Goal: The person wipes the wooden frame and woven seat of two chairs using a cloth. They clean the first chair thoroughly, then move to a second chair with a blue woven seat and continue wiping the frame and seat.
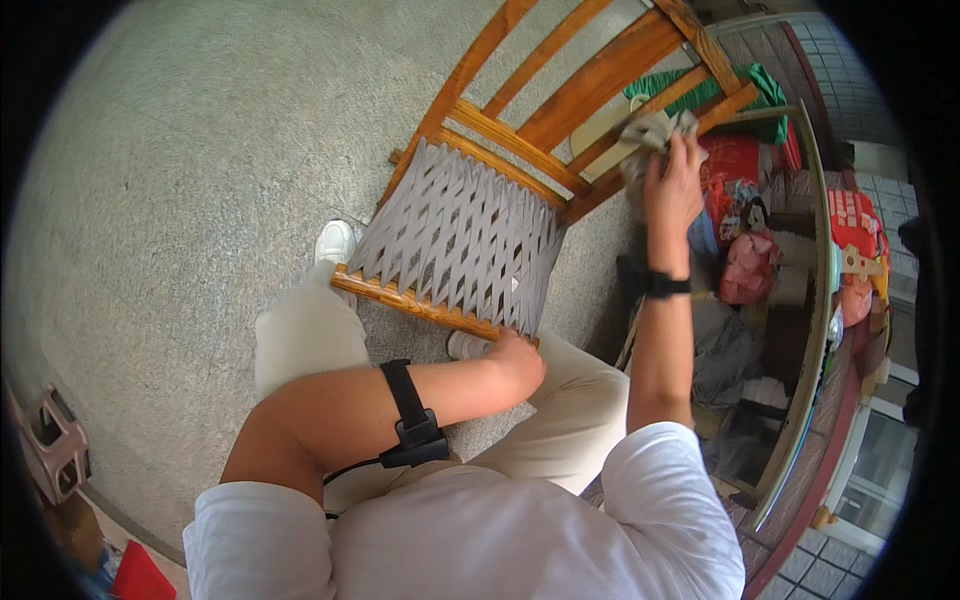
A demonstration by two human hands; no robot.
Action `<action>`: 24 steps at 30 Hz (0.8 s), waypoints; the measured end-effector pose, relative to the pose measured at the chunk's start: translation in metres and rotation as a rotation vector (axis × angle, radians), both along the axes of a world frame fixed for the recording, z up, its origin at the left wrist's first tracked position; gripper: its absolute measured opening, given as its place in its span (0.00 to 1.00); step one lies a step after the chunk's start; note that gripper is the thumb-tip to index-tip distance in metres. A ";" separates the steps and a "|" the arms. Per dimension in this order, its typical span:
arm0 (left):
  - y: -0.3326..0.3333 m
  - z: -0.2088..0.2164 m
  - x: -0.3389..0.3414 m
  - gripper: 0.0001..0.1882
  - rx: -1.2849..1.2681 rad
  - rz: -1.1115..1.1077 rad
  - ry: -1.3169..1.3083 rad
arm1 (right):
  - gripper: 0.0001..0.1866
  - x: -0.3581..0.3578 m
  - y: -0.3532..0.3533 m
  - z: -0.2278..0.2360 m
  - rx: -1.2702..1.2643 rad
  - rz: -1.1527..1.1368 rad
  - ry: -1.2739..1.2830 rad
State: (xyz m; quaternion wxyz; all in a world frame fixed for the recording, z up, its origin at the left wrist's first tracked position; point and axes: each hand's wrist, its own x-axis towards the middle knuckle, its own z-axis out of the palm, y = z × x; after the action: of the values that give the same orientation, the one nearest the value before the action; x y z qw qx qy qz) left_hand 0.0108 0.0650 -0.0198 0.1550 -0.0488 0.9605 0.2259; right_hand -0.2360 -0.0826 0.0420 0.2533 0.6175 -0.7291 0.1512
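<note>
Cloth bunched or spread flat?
Bunched: the cloth shows crumpled folds in the right hand, beside the chair back; part is blurred.

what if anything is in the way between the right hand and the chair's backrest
Only the grey cloth held in the right hand, in front of the outer rail of the chair's backrest. Nothing else visible stands between them.

Head-worn fisheye view, facing down, near the wooden chair (pixel 480 205)
</note>
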 end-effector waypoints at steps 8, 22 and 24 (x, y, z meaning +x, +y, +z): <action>0.000 0.000 -0.005 0.23 0.080 -0.008 -0.037 | 0.11 -0.001 0.007 -0.078 0.430 0.012 0.313; -0.006 0.009 -0.002 0.20 0.065 -0.011 -0.026 | 0.26 -0.018 -0.001 0.034 0.140 0.184 0.104; -0.005 0.006 -0.002 0.20 0.054 -0.024 -0.029 | 0.28 -0.032 -0.028 0.049 -0.007 0.145 0.188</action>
State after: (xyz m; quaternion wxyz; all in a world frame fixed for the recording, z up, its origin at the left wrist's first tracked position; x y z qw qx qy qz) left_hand 0.0089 0.0601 -0.0133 0.1728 -0.0364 0.9522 0.2491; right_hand -0.2675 -0.1110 0.0910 0.3114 0.6791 -0.6550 0.1131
